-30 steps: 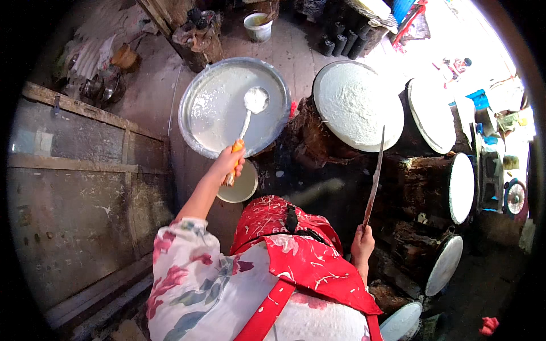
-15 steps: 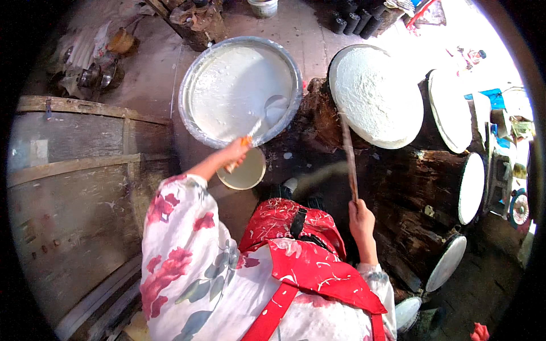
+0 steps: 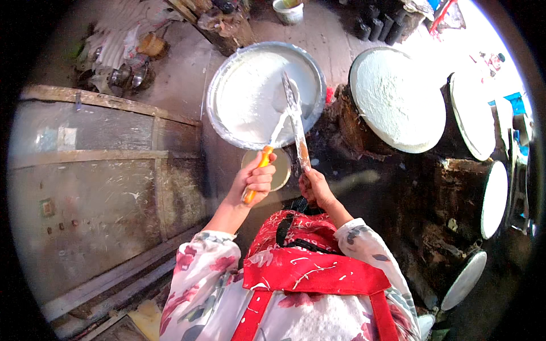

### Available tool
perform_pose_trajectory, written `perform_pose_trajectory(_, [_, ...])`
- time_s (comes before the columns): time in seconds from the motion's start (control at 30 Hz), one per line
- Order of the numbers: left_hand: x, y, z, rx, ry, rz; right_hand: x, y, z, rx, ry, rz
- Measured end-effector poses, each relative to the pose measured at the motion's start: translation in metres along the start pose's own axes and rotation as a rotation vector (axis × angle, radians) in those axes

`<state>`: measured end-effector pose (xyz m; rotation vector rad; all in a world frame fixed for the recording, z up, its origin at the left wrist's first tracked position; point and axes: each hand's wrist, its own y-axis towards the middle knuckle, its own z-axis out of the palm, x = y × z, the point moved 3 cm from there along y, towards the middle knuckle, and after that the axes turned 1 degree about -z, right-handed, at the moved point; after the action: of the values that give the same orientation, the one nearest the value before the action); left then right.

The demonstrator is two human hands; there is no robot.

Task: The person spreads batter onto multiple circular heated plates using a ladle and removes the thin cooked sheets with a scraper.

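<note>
My left hand (image 3: 256, 181) is closed around the orange handle of a ladle (image 3: 264, 161), whose shaft is smeared white. The ladle's head is over the large basin (image 3: 214, 116), which holds thick white batter (image 3: 250, 91). In my right hand (image 3: 315, 187) is a long, flat spatula (image 3: 298, 128) with a brown handle and white coating on its blade. The blade slants up over the basin's right part, crossing close to the ladle's head; I cannot tell whether they touch. A cream-coloured bucket (image 3: 282, 177) stands below the basin, partly hidden by my hands.
Right of the basin is a large round drum top (image 3: 395, 99) covered in white paste. More dark drums with white round tops (image 3: 472, 116) stand further right. A worn wooden panel (image 3: 102, 193) fills the left side. Black cylinders (image 3: 387, 28) and a small white pot (image 3: 288, 12) are at the back.
My right hand has brought the spatula from the round drum top leftward to the basin. My left hand has drawn the ladle nearer to me. The view has shifted left.
</note>
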<state>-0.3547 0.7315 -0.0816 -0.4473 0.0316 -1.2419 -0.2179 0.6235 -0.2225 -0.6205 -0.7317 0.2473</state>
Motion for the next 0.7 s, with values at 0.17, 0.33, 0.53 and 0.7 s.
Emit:
perform_pose_trajectory(0.17, [0.004, -0.056, 0.074, 0.165, 0.425, 0.179, 0.078, -0.013, 0.073, 0.109, -0.372, -0.314])
perform_pose_trajectory(0.33, [-0.031, -0.065, 0.039, 0.279, 0.502, 0.441, 0.127, -0.051, 0.117, -0.061, -1.160, -0.952])
perform_pose_trajectory(0.53, [-0.063, -0.038, -0.005, -0.680, 1.128, 0.676, 0.104, -0.067, 0.049, -0.215, -0.904, -0.727])
perform_pose_trajectory(0.7, [-0.066, 0.000, -0.024, -0.531, 0.961, 0.458, 0.094, -0.103, -0.022, -0.381, -0.594, -0.532])
